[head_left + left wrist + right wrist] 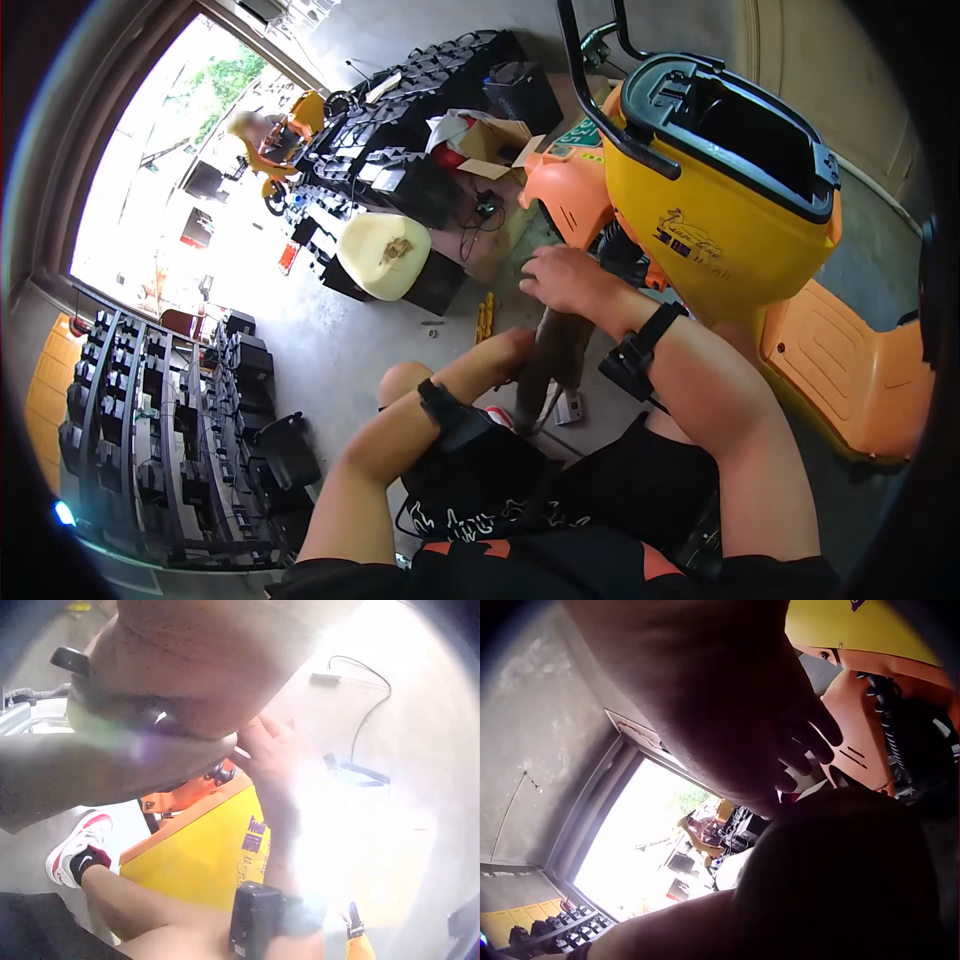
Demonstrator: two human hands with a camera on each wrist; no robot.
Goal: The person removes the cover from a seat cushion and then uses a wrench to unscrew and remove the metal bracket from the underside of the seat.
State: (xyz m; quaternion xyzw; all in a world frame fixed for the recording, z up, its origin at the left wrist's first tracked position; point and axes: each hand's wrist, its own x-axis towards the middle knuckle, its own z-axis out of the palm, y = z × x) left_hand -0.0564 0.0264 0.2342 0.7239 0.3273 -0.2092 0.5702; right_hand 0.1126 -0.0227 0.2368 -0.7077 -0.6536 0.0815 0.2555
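The grey-brown piece is hanging upright just beside the scooter, against the lower edge of its yellow flank. It is looking dull, smooth and slightly curved, narrowing toward the floor. What kind of part it is cannot be told.

The right hand is sitting on the piece's top end, fingers curling over it and gripping it close to the scooter's dark underside. The left hand is reaching in at the piece's near side, away from the scooter. Its fingers are hidden behind the piece, so I cannot tell whether it is gripping or only touching.

By my reading, the work is sitting somewhere in the middle. The scooter is standing with its storage well uncovered, and a bare foam seat cushion is lying well apart from the scooter on a dark box. The piece is being held by hand, and whether it is fixed to the scooter's body does not show.

An orange panel is lying on the floor on the scooter's far side.
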